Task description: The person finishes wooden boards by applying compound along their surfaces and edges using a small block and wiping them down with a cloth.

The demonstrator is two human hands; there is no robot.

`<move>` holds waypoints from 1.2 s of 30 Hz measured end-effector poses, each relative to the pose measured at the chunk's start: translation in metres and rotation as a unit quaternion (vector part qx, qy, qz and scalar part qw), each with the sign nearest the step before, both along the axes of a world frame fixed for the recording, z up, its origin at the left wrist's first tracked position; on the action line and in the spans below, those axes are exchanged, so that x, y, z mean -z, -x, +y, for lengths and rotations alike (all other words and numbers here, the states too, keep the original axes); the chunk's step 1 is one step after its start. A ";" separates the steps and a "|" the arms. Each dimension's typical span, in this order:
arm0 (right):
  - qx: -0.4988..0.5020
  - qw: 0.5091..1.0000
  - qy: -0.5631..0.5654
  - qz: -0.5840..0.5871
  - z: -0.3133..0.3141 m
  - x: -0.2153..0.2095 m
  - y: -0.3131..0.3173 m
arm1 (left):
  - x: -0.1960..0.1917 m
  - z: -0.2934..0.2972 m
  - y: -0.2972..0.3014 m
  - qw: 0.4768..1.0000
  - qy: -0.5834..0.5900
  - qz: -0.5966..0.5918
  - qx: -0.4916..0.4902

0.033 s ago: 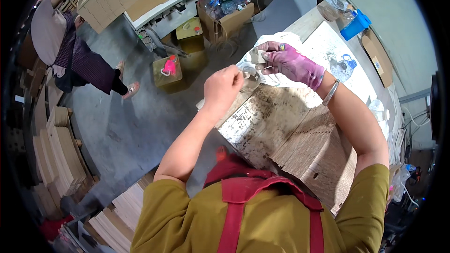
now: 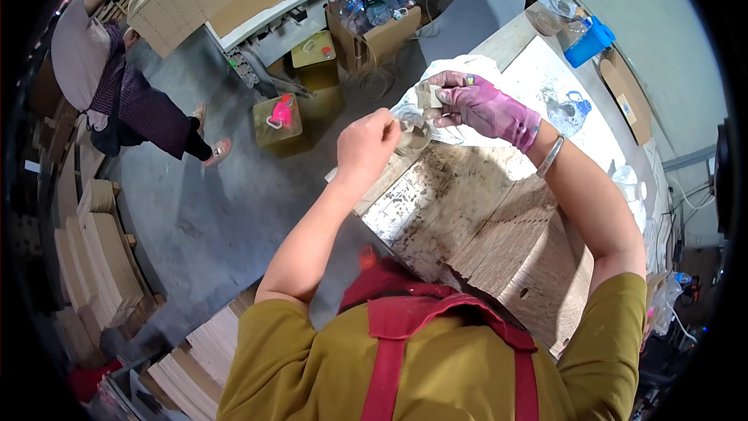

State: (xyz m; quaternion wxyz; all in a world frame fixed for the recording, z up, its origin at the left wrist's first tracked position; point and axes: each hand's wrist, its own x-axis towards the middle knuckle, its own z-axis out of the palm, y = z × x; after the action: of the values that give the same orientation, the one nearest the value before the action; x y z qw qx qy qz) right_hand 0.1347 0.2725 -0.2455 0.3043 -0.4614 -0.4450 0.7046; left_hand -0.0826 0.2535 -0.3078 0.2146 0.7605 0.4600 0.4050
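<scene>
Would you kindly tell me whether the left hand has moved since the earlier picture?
No, not noticeably: the left hand sits in practically the same place to the right of the yellow can, with no clear shift either way.

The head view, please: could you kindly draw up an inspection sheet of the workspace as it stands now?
Surface: worktable stained and speckled; a wood-patterned panel lies on its near part.
Job's things: small pale piece at the right fingertips; crumpled white cloth behind; their exact nature is unclear.
Clutter: clear bottle with a blue top and blue container on the table's far right.
Hands: left hand bare, fingers curled, contents hidden; right hand in a stained purple glove, pinching the piece.
Cables: pale cable by the right wall.
Surroundings: co-worker at upper left; two square yellowish cans on the floor; stacked boards at left.
</scene>
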 end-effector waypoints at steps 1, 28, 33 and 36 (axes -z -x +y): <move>-0.007 1.000 0.008 0.030 -0.001 -0.002 -0.002 | 0.003 0.004 0.003 0.997 0.076 -0.003 -0.002; 0.366 0.920 -0.140 0.000 -0.279 -0.125 -0.163 | -0.107 -0.070 -0.053 0.969 -0.009 0.063 0.238; 0.363 0.914 -0.165 0.071 -0.335 -0.110 -0.190 | -0.155 -0.208 -0.116 0.800 -0.188 0.082 0.564; 0.377 0.899 -0.207 0.085 -0.367 -0.103 -0.199 | -0.159 -0.266 -0.151 0.759 -0.175 0.124 0.615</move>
State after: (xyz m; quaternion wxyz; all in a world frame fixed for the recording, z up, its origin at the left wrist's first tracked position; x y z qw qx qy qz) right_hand 0.3341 -0.0942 -0.1421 0.6727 -0.4595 -0.3462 0.4653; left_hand 0.0684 -0.0123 -0.1493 0.2218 0.9477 -0.1627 0.1616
